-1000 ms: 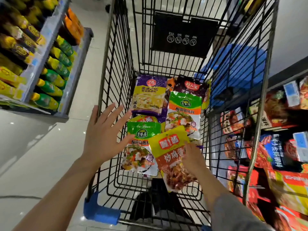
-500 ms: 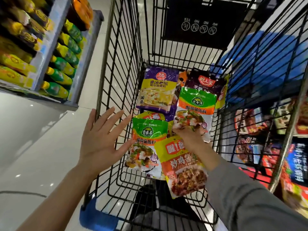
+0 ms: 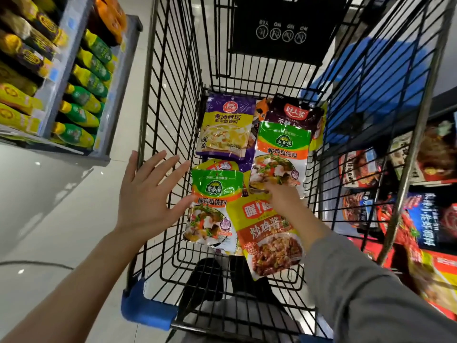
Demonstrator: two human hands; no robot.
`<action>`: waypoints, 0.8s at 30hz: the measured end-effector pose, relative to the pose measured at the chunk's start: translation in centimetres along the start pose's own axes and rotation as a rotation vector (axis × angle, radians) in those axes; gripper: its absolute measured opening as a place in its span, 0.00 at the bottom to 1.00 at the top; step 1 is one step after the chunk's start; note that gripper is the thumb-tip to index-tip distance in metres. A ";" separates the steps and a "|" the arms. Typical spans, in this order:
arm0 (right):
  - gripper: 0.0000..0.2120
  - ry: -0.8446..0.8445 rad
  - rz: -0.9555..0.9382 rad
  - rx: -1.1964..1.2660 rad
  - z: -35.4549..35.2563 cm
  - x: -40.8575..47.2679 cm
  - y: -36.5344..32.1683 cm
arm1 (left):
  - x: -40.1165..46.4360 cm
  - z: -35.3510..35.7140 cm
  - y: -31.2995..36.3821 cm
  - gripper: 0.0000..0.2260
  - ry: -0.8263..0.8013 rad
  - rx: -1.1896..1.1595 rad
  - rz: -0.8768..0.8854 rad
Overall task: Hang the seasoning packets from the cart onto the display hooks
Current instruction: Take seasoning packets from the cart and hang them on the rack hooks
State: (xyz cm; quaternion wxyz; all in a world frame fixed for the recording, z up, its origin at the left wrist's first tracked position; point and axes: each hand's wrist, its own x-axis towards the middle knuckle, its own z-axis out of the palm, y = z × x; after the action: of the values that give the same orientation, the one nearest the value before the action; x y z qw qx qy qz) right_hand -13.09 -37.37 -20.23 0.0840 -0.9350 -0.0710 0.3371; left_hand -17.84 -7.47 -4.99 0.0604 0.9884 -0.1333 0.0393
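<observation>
Inside cart (image 3: 170, 100), right hand (image 3: 284, 196) touching green packet (image 3: 279, 154)

This is a supermarket aisle. A black wire shopping cart (image 3: 173, 100) stands on a glossy tiled floor (image 3: 49, 206) between stocked shelves (image 3: 81, 78) of bagged goods and a display of boxed foods (image 3: 430, 206).

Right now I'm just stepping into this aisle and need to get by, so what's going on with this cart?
A person is reaching into a black wire cart that holds several seasoning packets. The right hand is down on the lower edge of a green-topped packet, above a yellow packet. The left hand hovers open beside the cart's left wall. Nothing has been lifted out.
</observation>
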 end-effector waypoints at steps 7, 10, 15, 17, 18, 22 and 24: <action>0.17 0.131 0.178 0.166 -0.2 -8.9 -2.5 | -0.2 -0.4 -0.1 0.26 -0.058 -0.025 0.128; 0.09 0.214 0.221 0.215 -1.0 -14.0 -4.4 | -0.1 -0.9 -0.2 0.26 -0.122 -0.053 0.158; 0.10 0.431 0.178 0.104 -3.3 -21.8 -7.5 | -0.4 -2.1 -0.5 0.27 -0.249 -0.137 0.218; 0.16 0.486 0.224 0.122 -4.2 -24.3 -8.4 | -1.4 -2.8 0.1 0.28 -0.270 -0.286 0.280; 0.17 0.518 0.236 0.145 -4.6 -25.5 -8.8 | -2.1 -3.5 0.8 0.28 -0.303 -0.415 0.289; 0.16 0.704 0.259 0.233 -6.3 -29.5 -10.8 | -4.7 -6.5 5.0 0.24 -0.441 -0.837 0.316; 0.12 0.787 0.249 0.288 -7.1 -31.1 -11.7 | -5.3 -7.4 6.5 0.27 -0.353 -0.921 0.348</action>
State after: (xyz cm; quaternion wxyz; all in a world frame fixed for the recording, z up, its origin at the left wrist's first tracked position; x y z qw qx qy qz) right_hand -33.15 -32.64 6.79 0.1927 -0.9724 0.1275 -0.0310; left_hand -25.15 -11.35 2.55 0.4579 0.8142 -0.3074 -0.1813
